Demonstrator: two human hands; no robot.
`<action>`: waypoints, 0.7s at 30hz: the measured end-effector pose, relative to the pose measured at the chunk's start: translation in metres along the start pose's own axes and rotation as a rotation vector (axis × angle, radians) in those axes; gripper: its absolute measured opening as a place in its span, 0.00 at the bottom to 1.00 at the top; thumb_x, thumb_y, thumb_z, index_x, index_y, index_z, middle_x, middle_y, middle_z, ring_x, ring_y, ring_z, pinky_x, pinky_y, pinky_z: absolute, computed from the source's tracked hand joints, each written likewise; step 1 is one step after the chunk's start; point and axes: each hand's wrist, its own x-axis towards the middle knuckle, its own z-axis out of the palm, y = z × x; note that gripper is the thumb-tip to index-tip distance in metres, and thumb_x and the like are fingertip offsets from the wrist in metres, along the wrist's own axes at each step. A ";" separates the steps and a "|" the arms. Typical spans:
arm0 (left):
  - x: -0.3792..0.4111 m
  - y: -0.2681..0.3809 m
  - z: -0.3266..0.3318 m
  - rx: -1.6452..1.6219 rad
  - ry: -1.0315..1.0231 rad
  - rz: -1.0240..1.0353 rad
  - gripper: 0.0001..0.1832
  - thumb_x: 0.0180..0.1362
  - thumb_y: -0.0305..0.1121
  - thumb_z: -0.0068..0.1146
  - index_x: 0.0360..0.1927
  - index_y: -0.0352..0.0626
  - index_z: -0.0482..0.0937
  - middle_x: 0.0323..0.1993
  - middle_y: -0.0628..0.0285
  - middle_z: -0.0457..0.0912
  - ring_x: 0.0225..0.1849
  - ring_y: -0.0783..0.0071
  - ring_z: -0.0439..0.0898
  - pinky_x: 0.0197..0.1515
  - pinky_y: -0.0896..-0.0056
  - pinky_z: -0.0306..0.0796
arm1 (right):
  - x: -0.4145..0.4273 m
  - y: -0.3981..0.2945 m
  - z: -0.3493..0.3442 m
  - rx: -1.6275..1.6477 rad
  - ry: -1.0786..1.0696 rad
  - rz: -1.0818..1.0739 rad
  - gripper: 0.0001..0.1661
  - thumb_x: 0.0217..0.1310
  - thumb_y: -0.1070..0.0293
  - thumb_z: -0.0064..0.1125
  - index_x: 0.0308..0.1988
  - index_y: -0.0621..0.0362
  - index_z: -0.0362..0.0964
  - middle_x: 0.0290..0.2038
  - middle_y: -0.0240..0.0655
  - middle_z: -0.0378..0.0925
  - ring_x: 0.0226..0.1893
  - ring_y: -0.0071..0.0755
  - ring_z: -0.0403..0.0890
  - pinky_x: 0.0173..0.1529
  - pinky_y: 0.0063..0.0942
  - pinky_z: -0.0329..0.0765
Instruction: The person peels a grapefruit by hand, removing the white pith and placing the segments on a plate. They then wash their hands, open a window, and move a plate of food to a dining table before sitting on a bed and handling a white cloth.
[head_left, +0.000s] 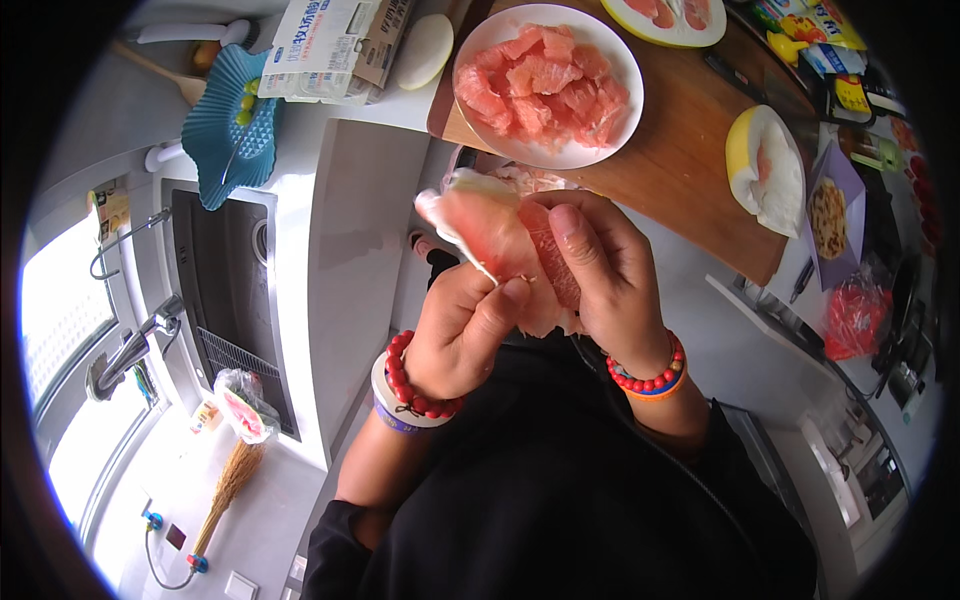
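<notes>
Between my hands is a pomelo segment with pink flesh, its pale membrane partly peeled back. My left hand pinches the membrane under the thumb. With thumb and bent fingers my right hand grips the flesh of the segment. Just beyond my hands a white plate holds a heap of peeled pink pomelo flesh. Below the plate's near edge, bits of peeled membrane lie partly hidden behind my hands.
The plate stands on a wooden cutting board with a pomelo rind piece, a cut pomelo half and a dark-handled knife. A blue fluted dish sits beside the sink at left. A purple tray lies right.
</notes>
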 end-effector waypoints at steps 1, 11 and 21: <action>-0.001 -0.002 -0.001 -0.050 0.004 -0.018 0.12 0.62 0.30 0.38 0.34 0.32 0.72 0.26 0.63 0.75 0.29 0.78 0.73 0.35 0.76 0.67 | -0.001 0.000 0.000 0.056 0.020 0.038 0.13 0.65 0.65 0.45 0.40 0.65 0.69 0.33 0.32 0.74 0.32 0.17 0.71 0.38 0.16 0.69; 0.016 0.004 0.011 -0.105 0.191 -0.052 0.14 0.62 0.35 0.41 0.38 0.33 0.72 0.25 0.66 0.76 0.24 0.81 0.71 0.29 0.82 0.64 | 0.000 0.008 0.007 -0.322 0.249 -0.219 0.10 0.62 0.69 0.48 0.38 0.65 0.71 0.32 0.39 0.76 0.33 0.32 0.77 0.38 0.26 0.72; 0.034 -0.011 0.021 0.797 0.606 0.175 0.10 0.60 0.32 0.48 0.33 0.34 0.74 0.19 0.63 0.76 0.23 0.85 0.71 0.24 0.79 0.66 | 0.002 0.021 0.016 -0.132 0.225 -0.144 0.12 0.64 0.68 0.45 0.42 0.65 0.68 0.33 0.41 0.74 0.33 0.35 0.75 0.39 0.28 0.71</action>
